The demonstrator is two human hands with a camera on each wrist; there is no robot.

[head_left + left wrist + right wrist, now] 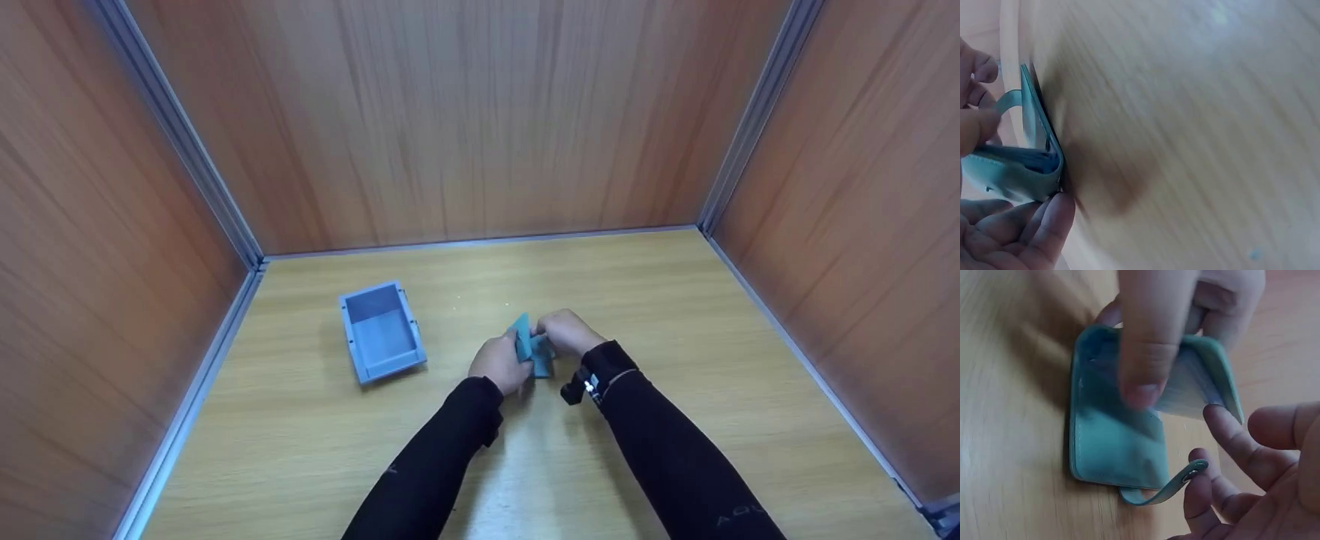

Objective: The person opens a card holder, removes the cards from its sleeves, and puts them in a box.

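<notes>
A small teal wallet of soft leather-like material [534, 351], with stitched edges and a narrow strap ending in a metal snap, sits at the middle of the pale wood-grain table [675, 315], held between both hands. In the right wrist view the wallet [1123, 439] lies partly unfolded: one flat rectangular flap rests on the table, the other flap stands raised at an angle, and the snap strap [1176, 486] curls loose from the lower edge. The left hand [501, 364] grips the wallet, its fingers curled over the raised flap, with one fingertip [1143, 354] pressed onto the inner face. The right hand [568, 332] has its fingers bent, and their tips touch the edge of the raised flap and the snap end of the strap; it pinches lightly rather than wrapping round. In the left wrist view, which is blurred, the wallet [1027, 163] shows its rounded fold and thin layered edges, with fingers above and below it.

To the left of the hands, well apart from them, a grey-blue open rectangular plastic tray [381, 332] with low walls and smooth matte surfaces stands on the table. Reddish wood-veneer panels [465, 112], with vertical grain and joined by pale metal corner strips, enclose the table on three sides. Both forearms wear black sleeves, and a small black device is strapped at the right wrist [589, 382].
</notes>
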